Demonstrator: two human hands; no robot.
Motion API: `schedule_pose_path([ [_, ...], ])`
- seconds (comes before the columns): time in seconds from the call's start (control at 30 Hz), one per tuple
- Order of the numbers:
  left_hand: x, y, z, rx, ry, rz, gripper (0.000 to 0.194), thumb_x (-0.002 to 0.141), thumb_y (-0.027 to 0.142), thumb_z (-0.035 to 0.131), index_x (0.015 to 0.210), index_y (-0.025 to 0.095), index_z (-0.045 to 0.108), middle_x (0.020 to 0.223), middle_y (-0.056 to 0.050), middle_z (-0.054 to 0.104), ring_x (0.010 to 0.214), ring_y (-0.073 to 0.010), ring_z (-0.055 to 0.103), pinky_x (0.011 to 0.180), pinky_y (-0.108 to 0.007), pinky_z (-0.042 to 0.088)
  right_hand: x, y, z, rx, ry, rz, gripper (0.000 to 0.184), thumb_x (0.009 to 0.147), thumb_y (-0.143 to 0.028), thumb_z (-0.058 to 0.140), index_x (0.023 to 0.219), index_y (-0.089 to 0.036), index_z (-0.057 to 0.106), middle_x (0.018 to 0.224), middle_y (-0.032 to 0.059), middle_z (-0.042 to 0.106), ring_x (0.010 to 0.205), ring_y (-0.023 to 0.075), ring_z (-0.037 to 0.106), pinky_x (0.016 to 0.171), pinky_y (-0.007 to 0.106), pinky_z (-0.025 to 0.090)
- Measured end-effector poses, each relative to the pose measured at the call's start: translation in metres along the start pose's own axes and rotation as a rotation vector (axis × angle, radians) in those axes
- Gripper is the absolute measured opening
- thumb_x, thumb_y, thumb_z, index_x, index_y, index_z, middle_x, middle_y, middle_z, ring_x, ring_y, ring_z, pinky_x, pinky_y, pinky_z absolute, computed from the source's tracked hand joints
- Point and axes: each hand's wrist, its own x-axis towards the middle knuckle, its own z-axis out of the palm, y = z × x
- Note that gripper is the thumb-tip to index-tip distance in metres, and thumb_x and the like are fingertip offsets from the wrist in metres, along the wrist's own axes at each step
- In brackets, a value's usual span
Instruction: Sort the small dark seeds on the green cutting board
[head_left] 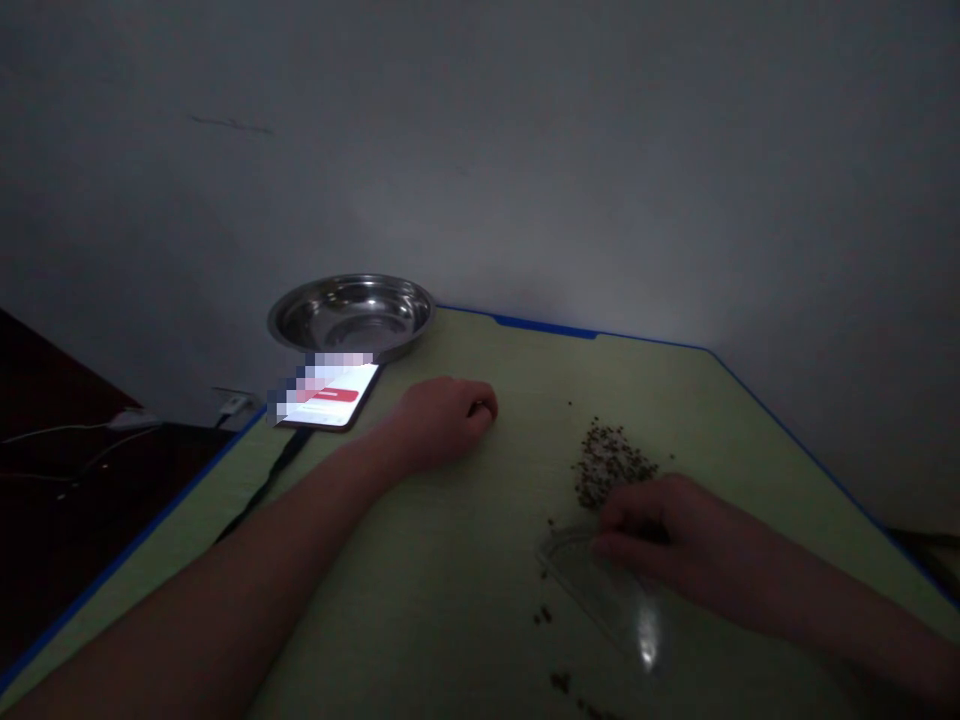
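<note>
My left hand [450, 422] rests on the pale green tabletop in a loose fist, thumb against the curled index finger; nothing shows in it. On the right, my right hand [649, 520] has its thumb and fingers drawn together in a pinch at the near edge of a small heap of white grains mixed with dark seeds [611, 462]. Whatever its fingertips hold, if anything, is too small and dim to tell. Just below that hand lies a clear plastic container or bag [600, 590], its exact kind unclear, with a bright glint.
A shiny steel basin [367, 318] stands at the back left corner. Before it lies a lit phone [330, 400] with a black cable [271, 480]. Loose dark seeds [560, 682] are scattered near the front. Blue edging [547, 327] rims the table [442, 570], which meets a grey wall.
</note>
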Motion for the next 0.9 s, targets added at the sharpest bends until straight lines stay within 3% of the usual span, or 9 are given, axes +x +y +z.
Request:
schedule_pose_path([
  [0.13,0.0,-0.001,0.0,-0.003,-0.012,0.009,0.031,0.083,0.027,0.039,0.09,0.022,0.069,0.088,-0.005,0.072,0.076,-0.0186,0.062,0.067,-0.031,0.042,-0.003,-0.002,0.002,-0.023,0.044,0.013,0.024,0.086,-0.03,0.052,0.065,-0.019,0.057,0.06,-0.0016,0.054,0.056,0.0123,0.048,0.05,0.025,0.032],
  [0.33,-0.001,-0.002,0.0,-0.014,0.006,0.023,0.031,0.083,0.027,0.038,0.09,0.022,0.068,0.09,-0.005,0.072,0.077,-0.0189,0.062,0.068,-0.031,0.042,-0.019,0.015,0.0,0.077,0.079,0.095,0.03,0.088,-0.033,0.048,0.061,-0.019,0.051,0.057,-0.0019,0.051,0.054,0.0125,0.048,0.051,0.026,0.034],
  [0.63,0.002,-0.005,0.002,-0.013,0.001,0.01,0.032,0.081,0.026,0.038,0.091,0.021,0.069,0.091,-0.005,0.071,0.079,-0.0196,0.062,0.07,-0.031,0.043,-0.015,0.007,0.005,0.025,0.133,0.033,0.024,0.085,-0.029,0.051,0.063,-0.019,0.054,0.059,-0.003,0.05,0.056,0.0122,0.046,0.05,0.025,0.031],
  [0.9,0.001,-0.005,0.001,-0.031,0.007,0.003,0.032,0.081,0.027,0.039,0.09,0.022,0.069,0.092,-0.005,0.072,0.08,-0.0195,0.062,0.07,-0.031,0.042,-0.012,0.024,-0.024,-0.207,0.273,0.027,0.03,0.089,-0.035,0.049,0.065,-0.019,0.056,0.059,-0.0017,0.053,0.055,0.0131,0.047,0.052,0.027,0.031],
])
